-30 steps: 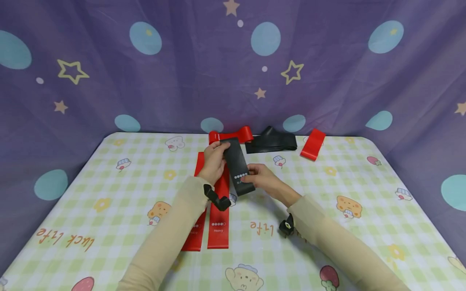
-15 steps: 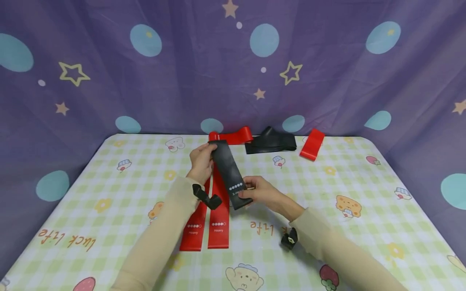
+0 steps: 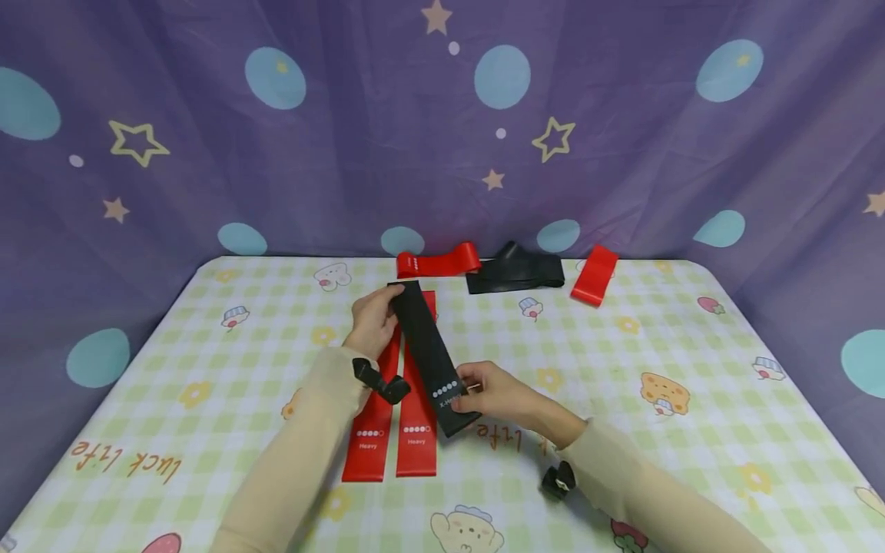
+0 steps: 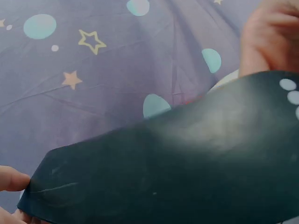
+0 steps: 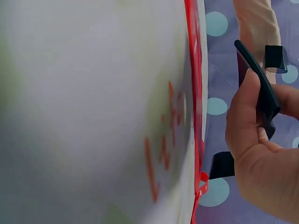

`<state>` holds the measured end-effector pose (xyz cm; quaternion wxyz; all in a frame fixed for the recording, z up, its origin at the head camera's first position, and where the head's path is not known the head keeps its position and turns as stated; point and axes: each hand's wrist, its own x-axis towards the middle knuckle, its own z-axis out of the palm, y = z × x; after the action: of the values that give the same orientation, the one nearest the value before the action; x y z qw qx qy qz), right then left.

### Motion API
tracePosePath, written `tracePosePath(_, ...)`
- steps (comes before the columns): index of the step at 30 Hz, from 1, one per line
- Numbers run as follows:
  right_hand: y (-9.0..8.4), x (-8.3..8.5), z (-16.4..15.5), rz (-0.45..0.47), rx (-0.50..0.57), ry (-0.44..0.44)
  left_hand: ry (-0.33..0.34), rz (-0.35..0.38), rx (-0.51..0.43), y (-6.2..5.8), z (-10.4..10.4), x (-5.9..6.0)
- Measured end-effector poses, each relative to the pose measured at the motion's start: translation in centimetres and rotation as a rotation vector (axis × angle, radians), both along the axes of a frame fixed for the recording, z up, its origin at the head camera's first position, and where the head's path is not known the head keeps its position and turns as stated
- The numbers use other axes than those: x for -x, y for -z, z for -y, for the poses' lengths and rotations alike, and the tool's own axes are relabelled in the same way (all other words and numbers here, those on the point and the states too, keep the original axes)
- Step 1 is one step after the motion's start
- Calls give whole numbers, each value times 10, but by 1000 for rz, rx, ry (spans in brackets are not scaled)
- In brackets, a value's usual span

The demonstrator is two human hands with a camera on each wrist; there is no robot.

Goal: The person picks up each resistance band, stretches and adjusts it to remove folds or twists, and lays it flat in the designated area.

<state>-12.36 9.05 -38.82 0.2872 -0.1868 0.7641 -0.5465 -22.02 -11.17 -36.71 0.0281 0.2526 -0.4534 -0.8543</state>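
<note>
While it hangs just above the table (image 3: 622,361), the black resistance band (image 3: 429,357) runs its long axis from about 11 o'clock down to 5 o'clock, printed end nearest me. I see my left hand (image 3: 373,321) pinching the far end and my right hand (image 3: 494,393) gripping the near end. Beneath it lie two red bands (image 3: 390,442) side by side, pointing 12 to 6. At the table's far edge sit another red band (image 3: 437,263), a black band (image 3: 515,273) and a folded red band (image 3: 593,275).
</note>
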Motion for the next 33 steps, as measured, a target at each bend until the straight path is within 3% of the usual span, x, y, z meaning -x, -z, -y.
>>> tracePosePath(3, 1, -4, -4, 0, -23, -17, -4, -6, 6, 6, 1, 2)
tracePosePath(9, 2, -9, -14, 51, -52, -48, 21, 12, 111, 10, 2, 4)
tracePosePath(19, 3, -24, -17, 239, 60, -75, 67, 8, 250, 13, -11, 11)
tracePosePath(24, 1, -30, -19, 264, 51, -45, 143, -6, 309, 13, -18, 14)
tracePosePath(29, 2, -37, -22, 274, 51, -33, 243, 29, 364, 11, -22, 14)
tracePosePath(33, 3, -42, -26, 287, 53, -5, 273, 44, 405, 13, -28, 16)
